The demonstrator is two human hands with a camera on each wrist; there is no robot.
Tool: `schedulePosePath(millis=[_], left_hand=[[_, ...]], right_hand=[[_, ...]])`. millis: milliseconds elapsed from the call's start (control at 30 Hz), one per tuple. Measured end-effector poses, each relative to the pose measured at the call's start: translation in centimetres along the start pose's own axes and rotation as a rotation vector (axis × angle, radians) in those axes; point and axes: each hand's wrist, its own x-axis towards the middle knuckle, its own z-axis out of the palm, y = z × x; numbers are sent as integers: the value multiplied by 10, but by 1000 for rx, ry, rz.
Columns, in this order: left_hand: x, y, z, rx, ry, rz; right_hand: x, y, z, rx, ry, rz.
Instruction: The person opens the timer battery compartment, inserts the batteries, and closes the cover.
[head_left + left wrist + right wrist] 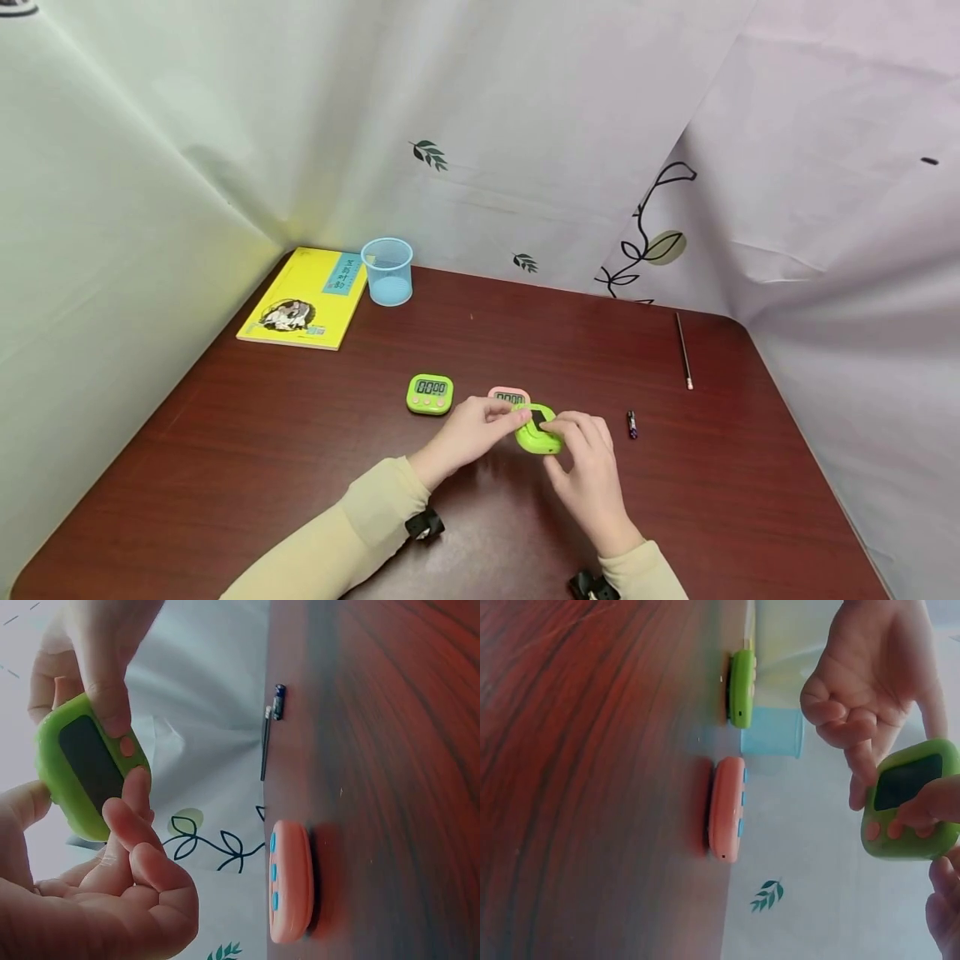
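A green digital timer is held above the table between both hands, its screen dark in the wrist views. My left hand pinches one side edge between thumb and fingers. From the other side, my right hand grips the timer; in the right wrist view one of its fingers rests at the pinkish buttons. Behind the held timer lies a pink timer, partly hidden in the head view. A second green timer, with digits on its display, sits left of the hands.
A small dark battery lies right of the hands, with a pencil farther back. At the back left are a yellow book and a blue mesh cup. Pale curtains border the table's back and sides.
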Motion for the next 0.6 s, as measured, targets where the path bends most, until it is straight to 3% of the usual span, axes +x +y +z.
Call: schedulePosePath(millis=[133,600], left_hand=[[1,-2,1,-118,-35,-50],[-2,2,-1,-235,-58,-61]], right_hand=[[-1,-1,0,-20,-22,-10],[0,-3,-2,55,-20,55]])
